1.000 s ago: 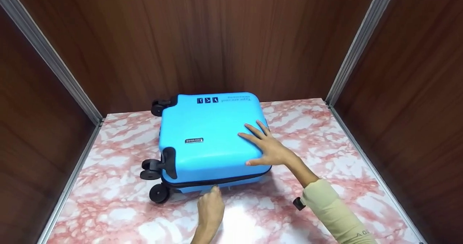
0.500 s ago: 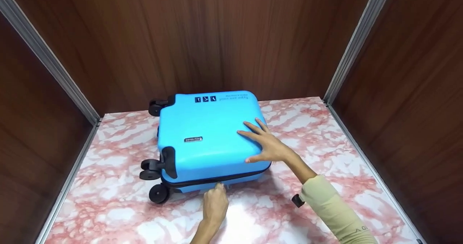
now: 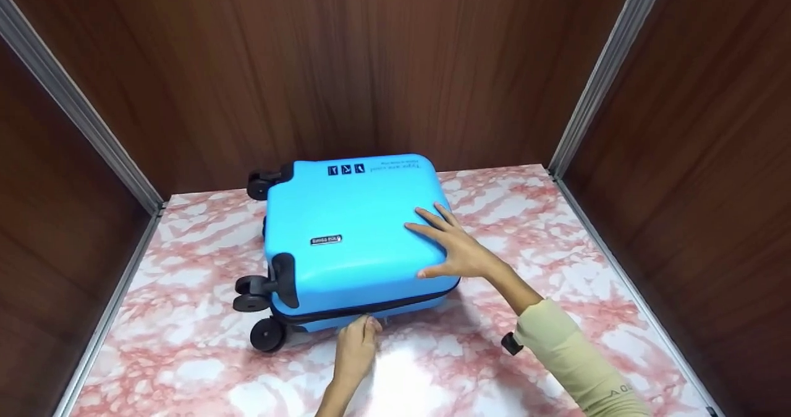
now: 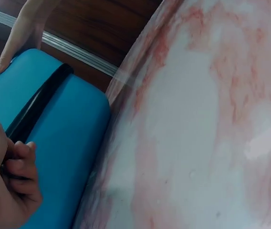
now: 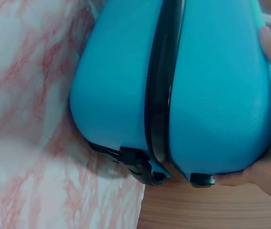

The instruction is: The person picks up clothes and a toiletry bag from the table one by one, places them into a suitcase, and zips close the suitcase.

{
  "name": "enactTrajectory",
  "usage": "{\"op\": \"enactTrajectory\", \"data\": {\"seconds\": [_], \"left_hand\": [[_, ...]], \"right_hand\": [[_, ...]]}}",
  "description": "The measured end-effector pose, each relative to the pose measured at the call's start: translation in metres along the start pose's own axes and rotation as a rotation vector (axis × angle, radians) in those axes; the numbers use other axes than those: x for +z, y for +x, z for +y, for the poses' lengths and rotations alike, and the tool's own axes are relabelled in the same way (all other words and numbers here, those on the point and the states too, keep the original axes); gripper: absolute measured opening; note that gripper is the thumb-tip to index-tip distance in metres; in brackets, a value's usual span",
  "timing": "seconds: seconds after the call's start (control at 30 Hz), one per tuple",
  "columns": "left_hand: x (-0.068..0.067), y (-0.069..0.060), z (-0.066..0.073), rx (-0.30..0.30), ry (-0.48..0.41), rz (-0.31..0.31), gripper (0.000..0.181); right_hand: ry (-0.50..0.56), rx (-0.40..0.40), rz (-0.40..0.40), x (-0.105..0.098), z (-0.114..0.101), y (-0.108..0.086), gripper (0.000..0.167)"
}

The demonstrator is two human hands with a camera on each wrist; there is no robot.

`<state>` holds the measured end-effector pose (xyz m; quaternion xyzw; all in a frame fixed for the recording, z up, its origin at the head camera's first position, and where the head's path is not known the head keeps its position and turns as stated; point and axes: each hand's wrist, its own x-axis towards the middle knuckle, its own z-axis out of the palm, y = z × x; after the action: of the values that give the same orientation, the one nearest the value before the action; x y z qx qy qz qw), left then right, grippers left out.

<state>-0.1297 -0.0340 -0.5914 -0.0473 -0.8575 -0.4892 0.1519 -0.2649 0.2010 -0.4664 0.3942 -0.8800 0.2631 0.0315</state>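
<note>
A bright blue hard-shell suitcase (image 3: 352, 213) lies flat, its black wheels (image 3: 250, 293) toward the left. A black zipper band (image 4: 37, 107) runs round its side. My left hand (image 3: 355, 349) is at the near side, with fingers curled against that band. In the left wrist view, the fingers (image 4: 23, 167) pinch at the zipper; the pull itself is mostly hidden by them. My right hand (image 3: 460, 250) rests with spread fingers on the suitcase's near right corner. In the right wrist view, the thumb and fingers lie along the upper shell.
Pink-and-white marbled surface (image 3: 537, 256) surrounds the suitcase. Dark wood-grain panels (image 3: 395, 65) stand at the back and both sides, with metal strips (image 3: 599, 77) at the corners. A small black piece (image 3: 511, 344) shows beside the right sleeve.
My left hand has moved slightly right along the zipper relative to the suitcase, and its wrist has turned. My right hand stays on the corner. The whole view has shifted a little.
</note>
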Motion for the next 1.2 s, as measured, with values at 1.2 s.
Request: {"op": "enactTrajectory", "data": {"seconds": [1.2], "left_hand": [[0.023,-0.003,0.023,0.05,0.517,0.159,0.031]], "right_hand": [[0.022,-0.025,0.066,0.004,-0.002,-0.002,0.091]]}}
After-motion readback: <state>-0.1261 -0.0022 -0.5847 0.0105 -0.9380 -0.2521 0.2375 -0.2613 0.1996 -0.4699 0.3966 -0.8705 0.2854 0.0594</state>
